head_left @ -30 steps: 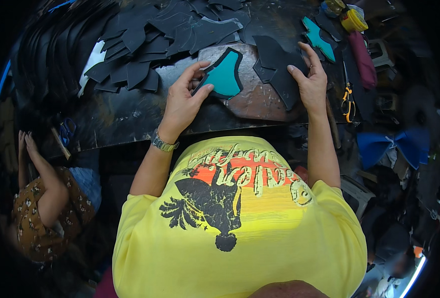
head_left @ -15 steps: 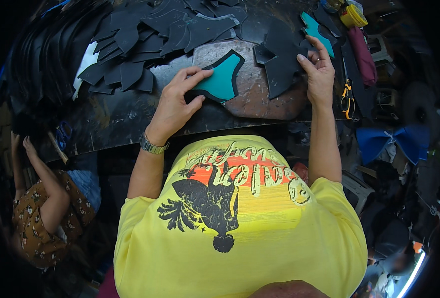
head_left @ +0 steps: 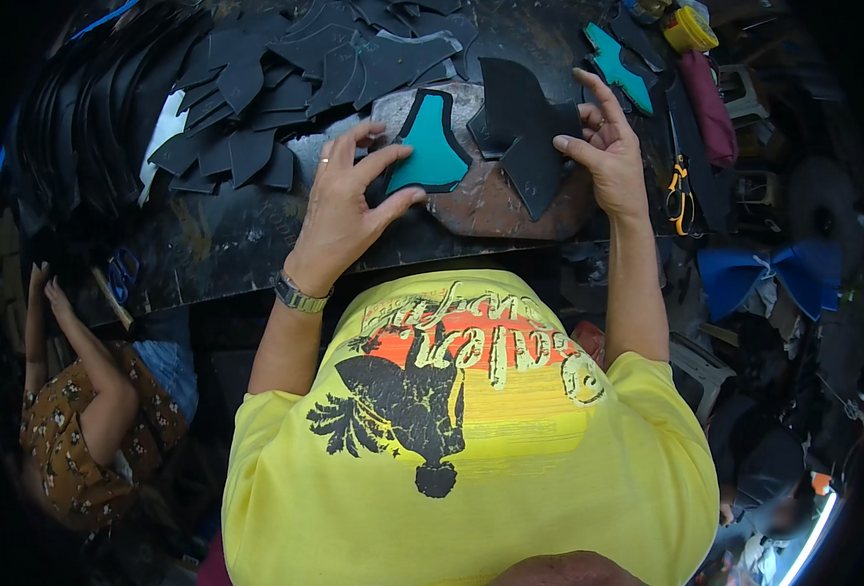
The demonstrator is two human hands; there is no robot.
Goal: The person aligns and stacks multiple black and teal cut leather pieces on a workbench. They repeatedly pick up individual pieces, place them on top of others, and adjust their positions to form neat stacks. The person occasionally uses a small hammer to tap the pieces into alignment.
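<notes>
My left hand [head_left: 349, 195] has its thumb and fingers at the left edge of a teal cut piece [head_left: 432, 146] with a black border, gripping it over a worn, reddish-brown slab [head_left: 486, 200]. Beside it a dark, pointed black sheet piece [head_left: 525, 122] lies over the slab's right part. The thumb and a finger of my right hand [head_left: 608, 151] pinch that black piece at its right edge, with the index finger raised. Another teal piece [head_left: 619, 68] rests just beyond the right hand.
Stacked black pieces [head_left: 246, 107] cover the table's far left. On the right lie orange-handled scissors [head_left: 681, 190], a maroon roll [head_left: 707, 107] and a yellow tub [head_left: 688, 29]. Blue-handled scissors [head_left: 124, 273] are at the left edge. Another person's arm [head_left: 95, 381] is at lower left.
The teal piece has turned more upright under my left hand. My right hand has moved slightly left, and the black piece has shifted left and turned with it.
</notes>
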